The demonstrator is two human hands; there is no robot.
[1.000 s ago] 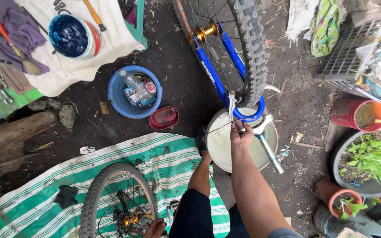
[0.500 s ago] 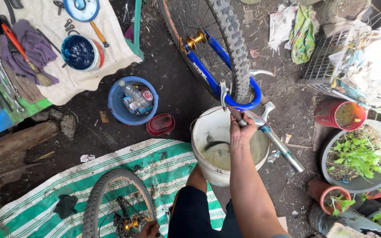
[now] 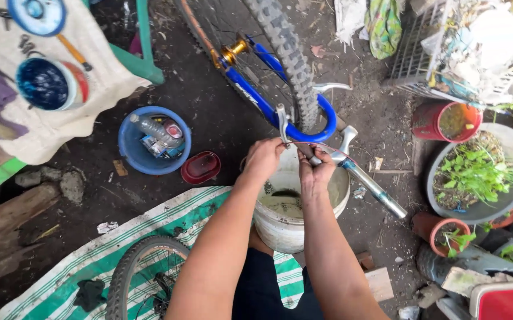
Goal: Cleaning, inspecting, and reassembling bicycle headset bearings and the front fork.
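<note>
An upside-down blue bicycle fork (image 3: pixel 250 95) with its knobby wheel (image 3: pixel 283 56) hangs over a white bucket (image 3: pixel 280 228) of murky liquid. Both my hands are up at the fork's arch. My left hand (image 3: pixel 263 160) pinches a thin brake cable (image 3: pixel 295 144) beside the left silver brake arm (image 3: pixel 280 118). My right hand (image 3: pixel 315 173) is closed on the other end of that cable, next to the right brake arm (image 3: pixel 346 137). The silver steerer tube (image 3: pixel 375 191) sticks out to the lower right.
A blue bowl (image 3: pixel 127 148) holding a bottle and a red lid (image 3: pixel 201 167) lie on the dirt at left. A loose wheel (image 3: pixel 138 272) rests on a green-striped tarp (image 3: pixel 149 219). Potted plants (image 3: pixel 475 175) crowd the right. A cloth with tins and tools (image 3: pixel 49 83) is at upper left.
My left hand has come up from the loose wheel on the tarp to the fork, joining the right hand on the cable. The view has shifted closer over the bucket.
</note>
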